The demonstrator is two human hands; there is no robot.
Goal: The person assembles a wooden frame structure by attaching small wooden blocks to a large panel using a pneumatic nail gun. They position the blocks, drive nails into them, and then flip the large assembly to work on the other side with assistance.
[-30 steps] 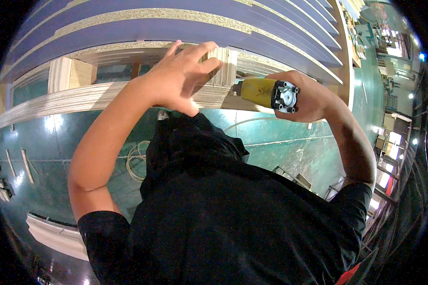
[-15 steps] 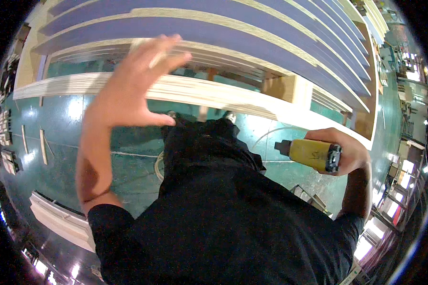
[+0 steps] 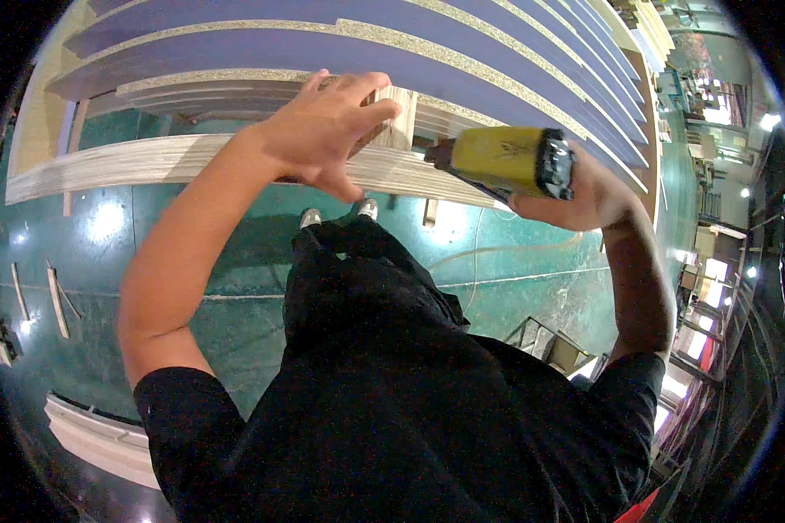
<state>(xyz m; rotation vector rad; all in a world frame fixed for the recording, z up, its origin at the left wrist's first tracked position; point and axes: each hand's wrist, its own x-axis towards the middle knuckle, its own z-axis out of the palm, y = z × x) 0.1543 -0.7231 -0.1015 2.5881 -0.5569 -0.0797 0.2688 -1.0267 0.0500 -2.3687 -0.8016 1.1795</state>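
Observation:
My left hand [image 3: 323, 135] is curled over the front rail [image 3: 174, 161] of a large wooden frame, thumb at the rail's near edge. Its bent fingers rest against a short pale wooden block [image 3: 399, 119] behind the rail; the palm hides part of that block. In my right hand [image 3: 589, 192] is a yellow nail gun [image 3: 500, 159] with a black end cap, gripped by its handle. The gun lies over the rail to the right of the block, its dark nose pointing left toward it. Whether the nose touches wood I cannot tell.
Blue-faced boards [image 3: 253, 48] with raw edges stand in rows across the frame. A thin hose [image 3: 478, 253] hangs beneath the gun over the green floor [image 3: 532, 270]. Loose wood strips [image 3: 58, 302] and stacked boards [image 3: 105, 444] lie at left; a dark metal frame [image 3: 532, 336] is at lower right.
My left hand has moved right along the rail and come down onto the block. The nail gun has risen from beside my body to the rail, up and to the left.

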